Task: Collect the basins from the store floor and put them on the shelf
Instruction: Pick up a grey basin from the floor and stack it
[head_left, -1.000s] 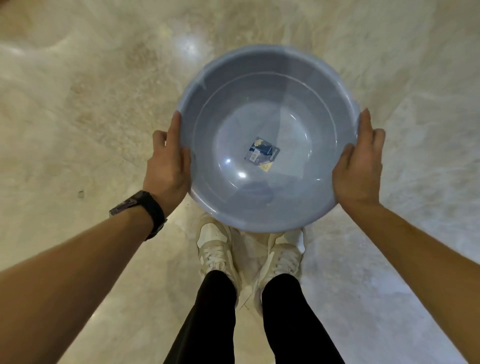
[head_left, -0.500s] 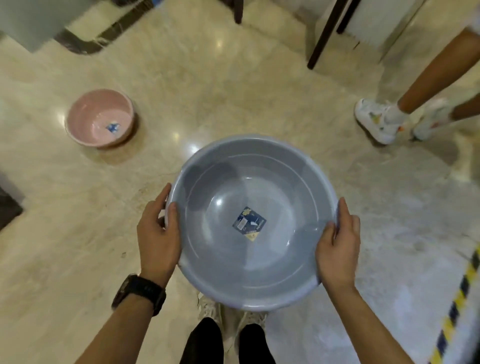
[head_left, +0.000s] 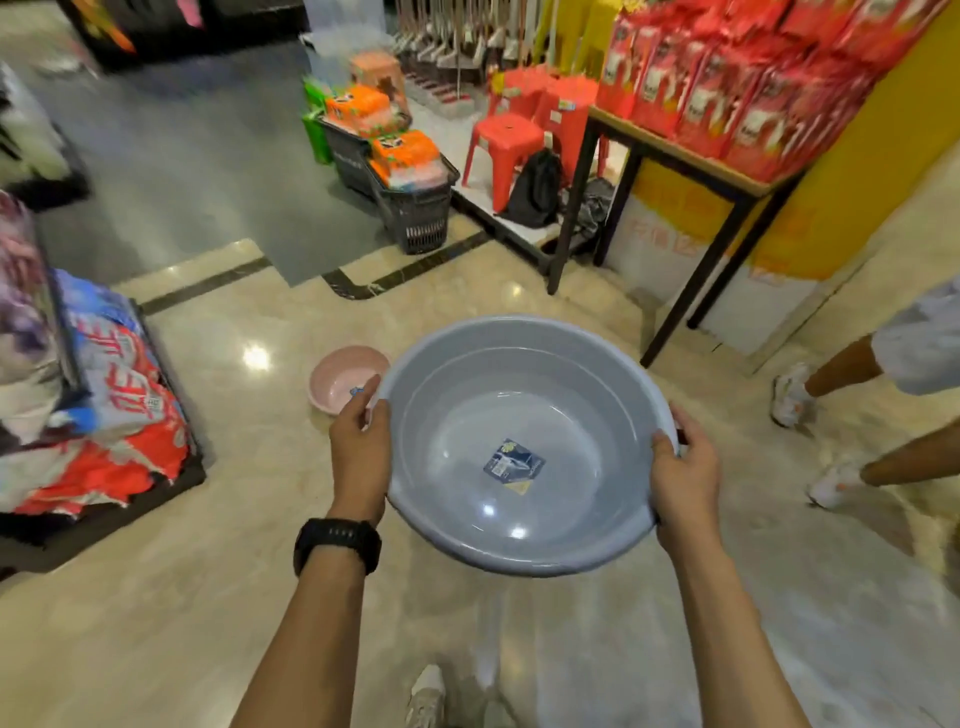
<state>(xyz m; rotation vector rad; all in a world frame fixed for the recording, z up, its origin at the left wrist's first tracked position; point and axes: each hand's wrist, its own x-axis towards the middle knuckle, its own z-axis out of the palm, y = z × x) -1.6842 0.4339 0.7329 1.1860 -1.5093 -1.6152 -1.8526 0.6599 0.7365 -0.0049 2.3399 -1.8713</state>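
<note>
Head view | small pink round plastic basin (head_left: 340, 376) on floor (head_left: 208, 597), just left of large grey round plastic basin (head_left: 545, 405) | left hand (head_left: 360, 452) grips its left rim | grey basin held off floor | right hand (head_left: 683, 478) grips right rim

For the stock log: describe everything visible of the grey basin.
The grey basin is round, wide and shallow, of what looks like glossy plastic, with a rolled rim and a stepped inner wall. It is empty but for a blue-and-white sticker on its bottom, and light spots glint inside. It is held mouth up, roughly level, above the floor. The left hand grips its left rim and the right hand its right rim. Its underside is hidden.
</note>
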